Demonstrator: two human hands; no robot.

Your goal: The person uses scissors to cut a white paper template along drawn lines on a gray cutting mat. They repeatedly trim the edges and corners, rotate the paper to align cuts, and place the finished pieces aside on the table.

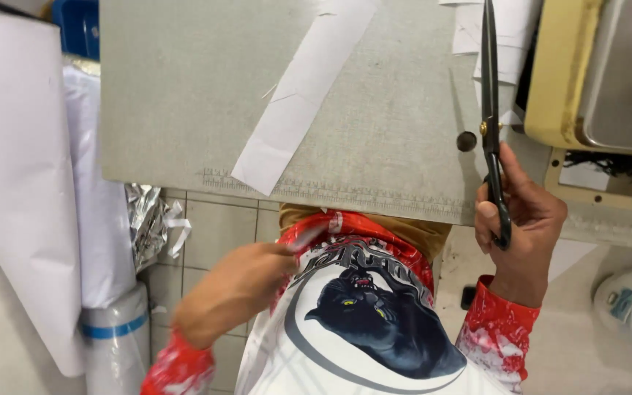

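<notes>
The right hand (521, 219) was clamped on the handles of a pair of long black tailor's scissors (490, 110), thumb and fingers through the loops, with the blades together and pointing straight away from the body — their long axis ran nearly up the frame, over the right part of the grey cutting board (184, 88). The left hand (235, 289) hung lower and closer in, at the waist below the board's near edge, its fingers pinched on the hem of the red and white printed shirt (360, 322); it held no tool. The two hands were well apart, one on each side of the body. A long white paper strip (305, 88) lay on the board, slanting from the near edge up and to the right, its near end just above the printed ruler scale along that edge. That strip lay to the left of the scissors and ahead of the left hand — the left hand was the nearer to its lower end, the scissor tips nearer to its far end. Right of the scissors stood a cream-coloured sewing machine (572, 80), and rolls of white material (104, 219) leaned at the left.
</notes>
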